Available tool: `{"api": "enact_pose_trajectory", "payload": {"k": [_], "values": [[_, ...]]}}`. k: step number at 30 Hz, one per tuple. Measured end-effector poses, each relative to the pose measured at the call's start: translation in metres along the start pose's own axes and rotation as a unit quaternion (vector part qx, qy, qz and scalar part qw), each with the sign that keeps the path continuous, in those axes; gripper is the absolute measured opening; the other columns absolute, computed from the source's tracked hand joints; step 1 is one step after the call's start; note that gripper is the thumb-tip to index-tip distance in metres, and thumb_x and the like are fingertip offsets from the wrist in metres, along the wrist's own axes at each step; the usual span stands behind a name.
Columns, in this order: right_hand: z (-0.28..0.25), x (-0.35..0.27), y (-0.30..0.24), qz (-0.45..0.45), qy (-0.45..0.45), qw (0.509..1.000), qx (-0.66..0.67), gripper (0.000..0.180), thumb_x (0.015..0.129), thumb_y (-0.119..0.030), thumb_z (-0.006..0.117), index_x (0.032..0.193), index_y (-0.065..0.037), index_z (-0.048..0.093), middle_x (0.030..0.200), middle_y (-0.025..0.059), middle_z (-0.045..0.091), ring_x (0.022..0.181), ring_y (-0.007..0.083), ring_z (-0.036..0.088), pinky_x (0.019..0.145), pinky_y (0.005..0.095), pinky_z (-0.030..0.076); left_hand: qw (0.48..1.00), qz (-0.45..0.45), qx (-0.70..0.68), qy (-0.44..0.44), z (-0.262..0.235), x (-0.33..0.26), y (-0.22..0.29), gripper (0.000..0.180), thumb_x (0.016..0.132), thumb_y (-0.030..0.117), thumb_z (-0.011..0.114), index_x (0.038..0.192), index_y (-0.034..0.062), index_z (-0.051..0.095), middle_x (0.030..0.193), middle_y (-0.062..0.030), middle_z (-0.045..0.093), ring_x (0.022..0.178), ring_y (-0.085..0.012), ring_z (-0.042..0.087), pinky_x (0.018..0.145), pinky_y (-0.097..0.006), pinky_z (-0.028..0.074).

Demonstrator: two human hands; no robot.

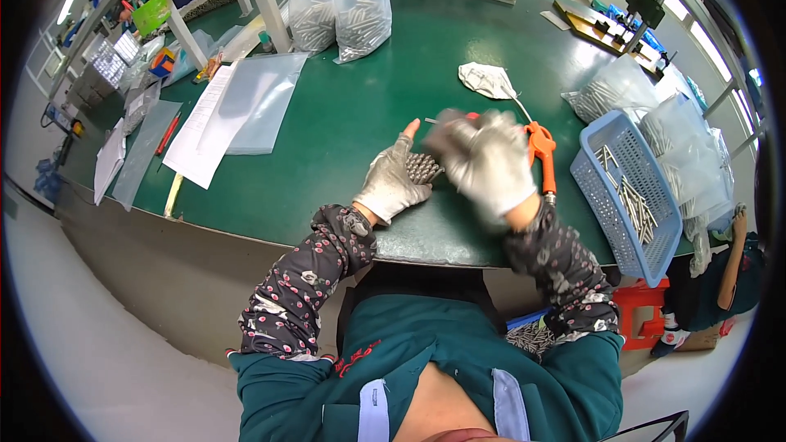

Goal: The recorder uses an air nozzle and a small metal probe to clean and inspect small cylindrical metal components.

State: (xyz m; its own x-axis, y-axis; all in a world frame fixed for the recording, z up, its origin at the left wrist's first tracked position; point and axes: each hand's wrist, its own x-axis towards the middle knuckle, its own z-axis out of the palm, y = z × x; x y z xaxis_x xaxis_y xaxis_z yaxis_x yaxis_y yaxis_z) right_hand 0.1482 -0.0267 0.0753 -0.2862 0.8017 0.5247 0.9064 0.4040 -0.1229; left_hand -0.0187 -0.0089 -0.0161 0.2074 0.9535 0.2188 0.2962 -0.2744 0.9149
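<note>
Now left hand (391,187) cups metal pins (422,168) — right hand (485,160) blurred above.

Bright, even overhead lighting; daylight enters from windows at upper right. Soft glare on the plastic bags (337,6) and table (368,106). Right hand (489,162) motion-blurred; left hand (395,182) sharp. Strong fisheye bending, dark vignette at corners.

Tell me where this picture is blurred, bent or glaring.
Head view: the right hand is smeared by motion blur, the left hand with its bundle of metal pins stays sharp; the green table edge bows with fisheye distortion; dark corners ring the frame.
</note>
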Motion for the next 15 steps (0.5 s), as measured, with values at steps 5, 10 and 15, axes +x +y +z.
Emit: {"api": "enact_pose_trajectory", "payload": {"k": [5, 10, 15], "values": [[-0.009, -0.004, -0.003, -0.073, 0.001, 0.994, 0.083, 0.032, 0.068, -0.027, 0.063, 0.096, -0.012, 0.067, 0.087, 0.0211, 0.056, 0.083, 0.036, 0.054, 0.072, 0.0431, 0.044, 1.0, 0.011, 0.0, -0.018, -0.005, 0.001, 0.008, 0.092, 0.06, 0.012, 0.071, 0.14, 0.0142, 0.026, 0.089, -0.011, 0.062, 0.084, -0.024, 0.062, 0.08, -0.031, 0.048], [0.001, 0.004, 0.038, 0.026, -0.013, 0.995, -0.09, 0.033, 0.067, -0.032, 0.066, 0.094, -0.013, 0.064, 0.085, 0.0156, 0.055, 0.084, 0.0326, 0.054, 0.072, 0.0427, 0.044, 0.997, 0.027, 0.069, -0.03, -0.004, 0.0, 0.016, 0.093, 0.061, 0.002, 0.07, 0.141, 0.0123, 0.024, 0.081, -0.0022, 0.056, 0.075, -0.0123, 0.055, 0.075, -0.024, 0.047], [0.007, -0.021, 0.076, 0.034, -0.006, 0.997, -0.062, 0.048, 0.067, -0.038, 0.069, 0.104, -0.008, 0.061, 0.113, 0.0218, 0.056, 0.104, 0.0386, 0.053, 0.089, 0.0438, 0.043, 0.998, 0.031, -0.009, -0.047, -0.004, 0.0, 0.019, 0.094, 0.061, -0.004, 0.069, 0.142, 0.0139, 0.024, 0.078, -0.0002, 0.054, 0.072, -0.0094, 0.053, 0.072, -0.022, 0.046]]}}
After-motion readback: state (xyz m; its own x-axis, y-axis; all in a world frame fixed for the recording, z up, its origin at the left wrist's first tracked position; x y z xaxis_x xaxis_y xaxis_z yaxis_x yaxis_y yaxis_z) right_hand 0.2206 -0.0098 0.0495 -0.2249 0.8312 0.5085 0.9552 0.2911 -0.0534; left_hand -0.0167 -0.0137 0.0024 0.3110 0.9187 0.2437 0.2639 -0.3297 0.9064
